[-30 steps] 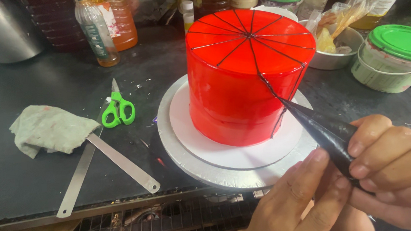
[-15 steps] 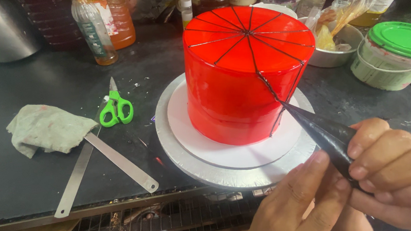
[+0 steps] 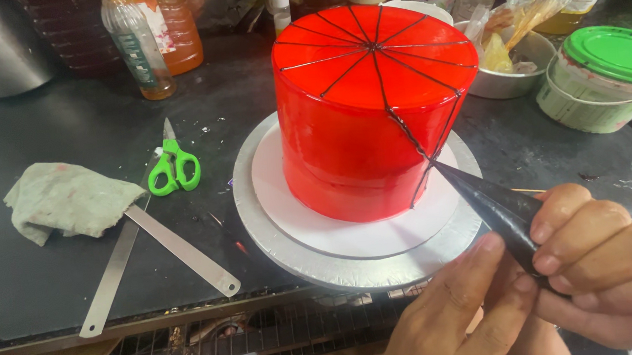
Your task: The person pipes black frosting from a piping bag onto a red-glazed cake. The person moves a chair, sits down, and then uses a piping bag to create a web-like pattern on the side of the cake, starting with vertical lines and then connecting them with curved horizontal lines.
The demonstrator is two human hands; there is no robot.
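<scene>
With my right hand (image 3: 609, 267) clenched on the bag (image 3: 495, 208) and my left hand (image 3: 454, 313) pinching it, a harder squeeze could blob the line on the cake (image 3: 358, 144).

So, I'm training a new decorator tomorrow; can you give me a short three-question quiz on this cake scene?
1. True or false: the piping bag tip touches the side of the red cake.
2. Which lies nearest the cloth: A scissors, B green-lidded tub, C bowl?
3. Which hand wraps the bag, the right hand or the left hand?

Key: 1 true. 2 A. 3 The right hand wraps it; the left hand's fingertips steady it from below.
</scene>
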